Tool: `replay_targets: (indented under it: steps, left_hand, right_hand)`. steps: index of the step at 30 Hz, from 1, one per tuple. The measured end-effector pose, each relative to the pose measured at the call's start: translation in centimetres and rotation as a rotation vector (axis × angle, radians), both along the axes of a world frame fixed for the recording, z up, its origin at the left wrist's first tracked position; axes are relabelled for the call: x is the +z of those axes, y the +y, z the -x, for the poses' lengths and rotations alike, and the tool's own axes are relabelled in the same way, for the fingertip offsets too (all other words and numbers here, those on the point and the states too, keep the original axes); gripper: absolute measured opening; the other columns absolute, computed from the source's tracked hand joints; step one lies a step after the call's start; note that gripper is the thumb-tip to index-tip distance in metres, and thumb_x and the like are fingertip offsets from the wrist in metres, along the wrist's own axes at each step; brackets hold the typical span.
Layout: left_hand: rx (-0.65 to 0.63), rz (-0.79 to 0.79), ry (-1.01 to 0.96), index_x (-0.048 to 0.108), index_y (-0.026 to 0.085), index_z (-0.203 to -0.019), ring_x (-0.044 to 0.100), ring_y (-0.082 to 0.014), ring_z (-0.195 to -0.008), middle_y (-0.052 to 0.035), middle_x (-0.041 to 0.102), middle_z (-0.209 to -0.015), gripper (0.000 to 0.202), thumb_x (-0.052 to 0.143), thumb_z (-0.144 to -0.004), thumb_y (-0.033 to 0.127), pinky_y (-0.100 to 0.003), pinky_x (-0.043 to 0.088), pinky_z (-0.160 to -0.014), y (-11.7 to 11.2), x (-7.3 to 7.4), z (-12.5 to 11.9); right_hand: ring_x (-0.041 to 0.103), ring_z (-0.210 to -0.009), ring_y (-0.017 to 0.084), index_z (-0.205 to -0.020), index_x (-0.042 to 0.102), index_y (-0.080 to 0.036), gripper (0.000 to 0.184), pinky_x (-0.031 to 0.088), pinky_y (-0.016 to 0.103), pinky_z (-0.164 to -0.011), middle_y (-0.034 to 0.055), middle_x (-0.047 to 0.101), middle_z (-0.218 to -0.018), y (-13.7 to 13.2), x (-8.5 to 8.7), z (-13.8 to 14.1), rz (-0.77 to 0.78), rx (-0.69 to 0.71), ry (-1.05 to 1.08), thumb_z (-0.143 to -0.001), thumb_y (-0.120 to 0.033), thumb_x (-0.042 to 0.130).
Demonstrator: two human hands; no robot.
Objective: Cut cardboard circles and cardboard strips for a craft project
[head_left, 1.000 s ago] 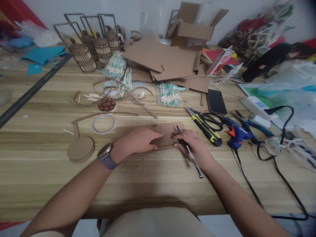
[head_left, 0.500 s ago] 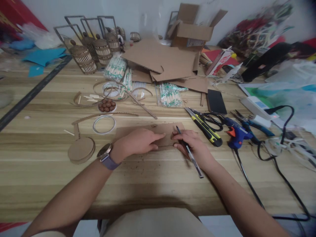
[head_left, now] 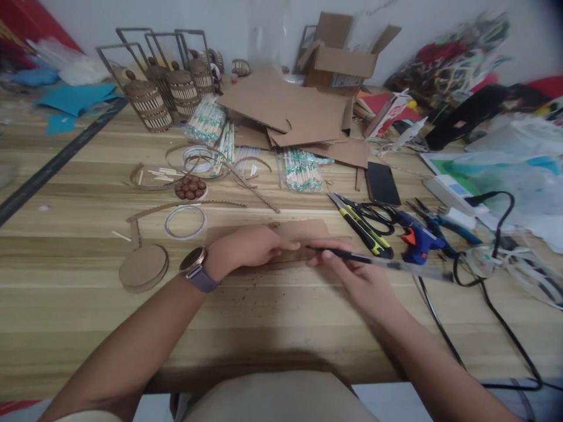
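A flat piece of brown cardboard (head_left: 308, 230) lies on the table in front of me. My left hand (head_left: 250, 246), with a watch (head_left: 193, 259) at the wrist, rests on it with the index finger stretched out and the other fingers curled; nothing shows in its grasp. Between the thumb and fingers of my right hand (head_left: 352, 272) is a black pen (head_left: 347, 254), held nearly level, its tip pointing left near my left index fingertip. The clear rear of the pen is smeared by motion. Whether the tip touches the cardboard I cannot tell.
Right of the cardboard are a utility knife (head_left: 365, 228), scissors (head_left: 376, 217), a blue glue gun (head_left: 417, 237) with its cable, and pliers (head_left: 448, 225). Left lie a tape roll (head_left: 168, 223) and cardboard discs (head_left: 143, 266). Brown balls (head_left: 190, 187) and cardboard sheets (head_left: 285, 108) are behind.
My right hand has turned the pen from a steep slant to nearly level, its rear end swinging right. The left index fingertip has shifted slightly to the right and down.
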State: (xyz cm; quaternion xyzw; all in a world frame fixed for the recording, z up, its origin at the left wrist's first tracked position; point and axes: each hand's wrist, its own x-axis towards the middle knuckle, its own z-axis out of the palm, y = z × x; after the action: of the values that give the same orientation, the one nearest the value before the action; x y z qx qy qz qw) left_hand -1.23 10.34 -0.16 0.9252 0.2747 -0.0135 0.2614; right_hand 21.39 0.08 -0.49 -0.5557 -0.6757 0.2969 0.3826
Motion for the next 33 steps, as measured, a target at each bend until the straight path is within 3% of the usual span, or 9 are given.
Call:
replay_targets:
  steps: [4, 8, 22, 27, 33]
  left_hand:
    - [-0.021, 0.016, 0.015, 0.062, 0.034, -0.141, 0.073, -0.0178, -0.105, 0.0008, 0.072, -0.131, 0.048, 0.051, -0.099, 0.015, -0.023, 0.048, -0.086, 0.1, 0.0, -0.2]
    - [-0.006, 0.005, 0.032, 0.064, 0.035, -0.138, 0.074, -0.0187, -0.101, -0.0004, 0.074, -0.127, 0.046, 0.050, -0.099, 0.016, -0.024, 0.048, -0.081, 0.1, 0.0, -0.4]
    - [-0.024, -0.025, 0.032, 0.061, 0.037, -0.141, 0.073, -0.0213, -0.110, -0.0006, 0.068, -0.135, 0.043, 0.049, -0.103, 0.023, -0.025, 0.049, -0.084, 0.0, -0.3, -0.5]
    - [0.001, -0.024, 0.067, 0.060, 0.038, -0.142, 0.074, -0.0204, -0.105, 0.0003, 0.071, -0.132, 0.047, 0.048, -0.101, 0.019, -0.025, 0.048, -0.082, 0.0, 0.0, -0.6]
    - [0.019, -0.042, 0.128, 0.058, 0.042, -0.142, 0.075, -0.0219, -0.098, 0.0003, 0.074, -0.128, 0.048, 0.050, -0.101, 0.020, -0.027, 0.049, -0.081, -0.1, 0.4, -0.5]
  right_hand:
    - [0.075, -0.098, 0.024, -0.101, 0.075, -0.025, 0.018, 0.061, 0.038, -0.089, 0.0054, 0.080, -0.102, 0.0, -0.4, 2.1, -0.003, 0.105, 0.048, -0.096, -0.031, 0.059]
    - [0.075, -0.089, 0.022, -0.092, 0.074, -0.025, 0.015, 0.061, 0.035, -0.082, 0.0035, 0.080, -0.091, 0.2, -1.5, 3.3, -0.015, 0.116, 0.027, -0.092, -0.025, 0.059]
    - [0.075, -0.094, 0.021, -0.096, 0.075, -0.027, 0.016, 0.059, 0.036, -0.088, 0.0020, 0.080, -0.096, 0.4, -2.3, 4.0, -0.071, 0.153, -0.077, -0.095, -0.025, 0.059]
    - [0.076, -0.091, 0.022, -0.094, 0.074, -0.024, 0.014, 0.060, 0.035, -0.084, 0.0036, 0.080, -0.096, 0.4, -2.3, 3.0, -0.064, 0.113, -0.054, -0.093, -0.024, 0.060]
    - [0.077, -0.089, 0.025, -0.096, 0.076, -0.024, 0.018, 0.063, 0.036, -0.074, 0.0052, 0.080, -0.098, 0.0, -2.0, -0.8, 0.030, -0.003, -0.137, -0.094, -0.033, 0.060]
